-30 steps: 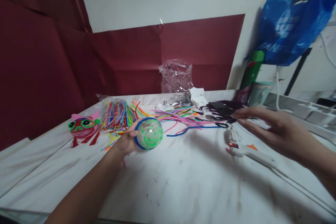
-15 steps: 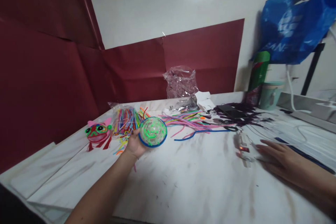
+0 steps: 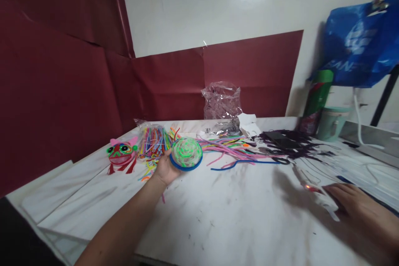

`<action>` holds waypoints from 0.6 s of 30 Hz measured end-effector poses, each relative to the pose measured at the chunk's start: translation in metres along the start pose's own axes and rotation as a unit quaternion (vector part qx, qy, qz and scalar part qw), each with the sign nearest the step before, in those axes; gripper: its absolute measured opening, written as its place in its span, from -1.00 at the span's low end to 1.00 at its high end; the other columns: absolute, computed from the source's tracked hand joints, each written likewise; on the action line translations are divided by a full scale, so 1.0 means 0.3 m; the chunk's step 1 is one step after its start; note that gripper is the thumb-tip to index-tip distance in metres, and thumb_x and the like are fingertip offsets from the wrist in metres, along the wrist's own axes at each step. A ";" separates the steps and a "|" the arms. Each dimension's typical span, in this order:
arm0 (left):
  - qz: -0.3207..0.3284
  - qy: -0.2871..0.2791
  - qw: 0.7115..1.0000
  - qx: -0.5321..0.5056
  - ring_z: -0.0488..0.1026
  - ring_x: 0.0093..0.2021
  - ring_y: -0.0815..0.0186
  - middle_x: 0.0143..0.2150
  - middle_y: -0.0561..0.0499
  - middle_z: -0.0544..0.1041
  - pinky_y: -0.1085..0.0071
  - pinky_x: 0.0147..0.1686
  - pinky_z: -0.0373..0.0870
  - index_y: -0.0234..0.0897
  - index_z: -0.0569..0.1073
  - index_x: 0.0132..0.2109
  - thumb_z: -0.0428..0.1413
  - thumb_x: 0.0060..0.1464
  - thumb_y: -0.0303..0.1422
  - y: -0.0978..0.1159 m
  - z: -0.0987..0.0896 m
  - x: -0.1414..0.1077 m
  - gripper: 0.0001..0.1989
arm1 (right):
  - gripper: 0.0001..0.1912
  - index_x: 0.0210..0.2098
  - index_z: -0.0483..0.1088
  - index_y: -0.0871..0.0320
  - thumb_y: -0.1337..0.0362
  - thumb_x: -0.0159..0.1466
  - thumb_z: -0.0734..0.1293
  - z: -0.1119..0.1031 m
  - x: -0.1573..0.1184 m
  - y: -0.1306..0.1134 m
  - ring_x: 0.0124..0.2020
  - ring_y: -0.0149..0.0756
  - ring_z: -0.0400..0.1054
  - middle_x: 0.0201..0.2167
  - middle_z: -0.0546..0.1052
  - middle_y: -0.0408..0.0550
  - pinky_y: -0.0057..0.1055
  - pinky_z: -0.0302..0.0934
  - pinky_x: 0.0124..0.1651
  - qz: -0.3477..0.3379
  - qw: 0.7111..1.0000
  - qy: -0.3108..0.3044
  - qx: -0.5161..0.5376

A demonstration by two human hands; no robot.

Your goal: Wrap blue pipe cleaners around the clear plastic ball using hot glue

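Right grip (image 3: 355, 201) clasping glue gun (image 3: 318, 196); left grip (image 3: 166, 169) grasping blue-rimmed disc (image 3: 186, 152).
Gun's long axis runs toward eleven o'clock. Disc at left grip's two o'clock; from right grip, well apart, between nine and ten.

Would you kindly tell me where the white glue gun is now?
In the head view, the white glue gun is toward the right, in the right hand, in front of the green mug.

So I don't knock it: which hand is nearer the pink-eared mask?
Your left hand. It holds the round green-topped piece to the mask's right; your right hand is farther right, holding the glue gun.
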State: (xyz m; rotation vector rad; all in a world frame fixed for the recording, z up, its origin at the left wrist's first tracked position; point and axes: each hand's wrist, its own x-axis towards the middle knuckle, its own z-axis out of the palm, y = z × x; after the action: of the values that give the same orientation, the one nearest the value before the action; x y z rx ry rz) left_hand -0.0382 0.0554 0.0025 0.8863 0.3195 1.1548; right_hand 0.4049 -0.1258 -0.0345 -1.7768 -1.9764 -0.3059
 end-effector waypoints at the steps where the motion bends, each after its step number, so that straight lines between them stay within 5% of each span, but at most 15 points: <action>1: 0.000 0.016 1.000 0.020 0.49 -0.06 0.07 -0.16 -0.09 0.61 0.09 0.01 0.33 -0.27 0.40 0.04 0.12 -0.05 -0.21 -0.003 0.006 0.000 -0.52 | -0.75 -0.37 0.50 0.17 0.51 -0.05 0.32 -0.003 0.003 -0.016 -0.26 0.04 0.46 -0.32 0.57 0.28 -0.13 0.30 -0.17 0.016 0.999 0.005 0.029; 5: -0.018 0.055 0.996 0.072 0.52 -0.16 0.11 -0.21 -0.09 0.61 0.15 -0.12 0.40 -0.28 0.43 -0.03 0.15 -0.07 -0.19 -0.021 0.038 -0.005 -0.56 | -0.81 -0.33 0.52 0.13 0.24 0.13 0.29 -0.008 0.052 -0.161 -0.28 0.00 0.49 -0.31 0.60 0.20 -0.19 0.35 -0.25 0.071 0.972 0.021 0.221; 8: -0.021 0.073 0.991 0.110 0.52 -0.25 0.19 -0.26 -0.04 0.59 0.27 -0.21 0.41 -0.29 0.43 -0.09 0.20 -0.10 -0.28 -0.036 0.065 -0.014 -0.62 | -0.56 -0.28 0.52 0.18 0.02 0.22 0.15 -0.025 0.126 -0.328 -0.53 -0.15 0.45 -0.47 0.60 0.08 -0.30 0.30 -0.54 0.083 0.930 -0.071 0.350; 12: -0.005 0.083 0.983 0.163 0.49 -0.27 0.29 -0.25 0.04 0.56 0.42 -0.24 0.36 -0.26 0.42 -0.14 0.25 -0.16 -0.37 -0.039 0.089 -0.028 -0.64 | -0.57 -0.29 0.49 0.22 0.01 0.20 0.17 -0.053 0.231 -0.514 -0.47 -0.21 0.45 -0.35 0.59 0.09 -0.38 0.27 -0.53 0.046 0.891 -0.095 0.442; 18: -0.009 0.060 0.951 0.302 0.44 -0.15 0.24 -0.14 0.02 0.50 0.40 -0.18 0.31 -0.24 0.40 -0.12 0.25 -0.22 -0.43 -0.022 0.101 -0.044 -0.58 | -0.56 -0.30 0.50 0.23 0.04 0.21 0.13 0.003 0.257 -0.581 -0.41 -0.18 0.45 -0.42 0.58 0.08 -0.33 0.33 -0.41 0.030 0.894 -0.054 0.443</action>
State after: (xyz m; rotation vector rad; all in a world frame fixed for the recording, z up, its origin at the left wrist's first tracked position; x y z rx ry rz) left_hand -0.0200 0.0295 0.0140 1.3426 0.8071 1.1092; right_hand 0.2295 -0.0821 0.0257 -1.2401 -1.6874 0.6432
